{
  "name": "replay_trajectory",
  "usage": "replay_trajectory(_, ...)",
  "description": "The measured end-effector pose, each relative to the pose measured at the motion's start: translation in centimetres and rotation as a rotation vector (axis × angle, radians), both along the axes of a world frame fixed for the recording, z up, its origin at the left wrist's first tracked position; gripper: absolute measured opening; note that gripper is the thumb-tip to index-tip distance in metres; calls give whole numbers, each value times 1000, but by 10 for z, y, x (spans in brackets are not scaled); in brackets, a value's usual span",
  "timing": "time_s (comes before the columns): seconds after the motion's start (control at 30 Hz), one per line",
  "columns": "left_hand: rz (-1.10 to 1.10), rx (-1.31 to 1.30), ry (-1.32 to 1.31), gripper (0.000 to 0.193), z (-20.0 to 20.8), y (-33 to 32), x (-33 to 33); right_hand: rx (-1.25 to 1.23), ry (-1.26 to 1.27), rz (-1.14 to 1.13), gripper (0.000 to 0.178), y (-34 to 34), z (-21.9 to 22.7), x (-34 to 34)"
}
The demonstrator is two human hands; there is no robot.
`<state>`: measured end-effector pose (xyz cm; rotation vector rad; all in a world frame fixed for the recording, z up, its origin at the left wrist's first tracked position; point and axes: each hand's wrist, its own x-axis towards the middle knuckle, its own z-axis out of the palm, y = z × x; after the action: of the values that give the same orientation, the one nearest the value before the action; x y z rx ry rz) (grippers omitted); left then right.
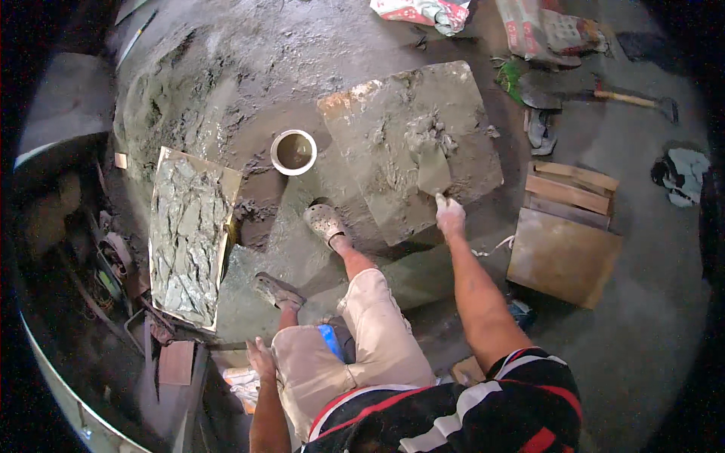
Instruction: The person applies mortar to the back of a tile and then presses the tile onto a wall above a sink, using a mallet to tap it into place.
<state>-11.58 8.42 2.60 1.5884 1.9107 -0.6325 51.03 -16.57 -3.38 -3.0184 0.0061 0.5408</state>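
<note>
My right hand (451,217) is closed round the handle end of a trowel. Its flat grey blade (433,172) lies against a lump of wet grey mortar (429,134) on a large square board (472,98) smeared with the same stuff. My left hand (261,359) hangs beside my left knee, fingers stretched out, with nothing visible in it. Left of the board stands a white-rimmed bucket (276,164) of murky brown liquid. Farther left lies a shallow wooden-edged frame (231,181) filled with a rough, rock-textured grey slab (185,241).
A mound of wet grey material (219,68) spreads behind the bucket. Torn sacks (529,34) lie at the far right, near a wooden-handled tool (627,97). Wooden boards (566,257) are stacked right of my arm. Clutter (106,264) fills the left side.
</note>
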Motion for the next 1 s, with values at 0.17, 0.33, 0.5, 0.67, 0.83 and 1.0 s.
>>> replay_trajectory(0.17,-36,36,-98,69,6,-9,-9,813,587,-638,45,7,0,11)
replay_trajectory(0.33,-19,-52,-41,70,7,-13,-19,877,593,-711,45,-3,15,-16)
replay_trajectory(0.5,-77,-68,-67,70,-3,-13,-28,832,499,-700,46,-7,33,-32)
replay_trajectory(0.67,111,-27,-34,68,0,-23,-35,951,400,-723,35,2,68,-37)
replay_trajectory(0.83,-37,84,5,64,-10,-44,-66,922,295,-515,32,49,109,-64)
replay_trajectory(1.0,163,146,-72,74,-19,-40,-105,907,453,-56,26,137,119,-142)
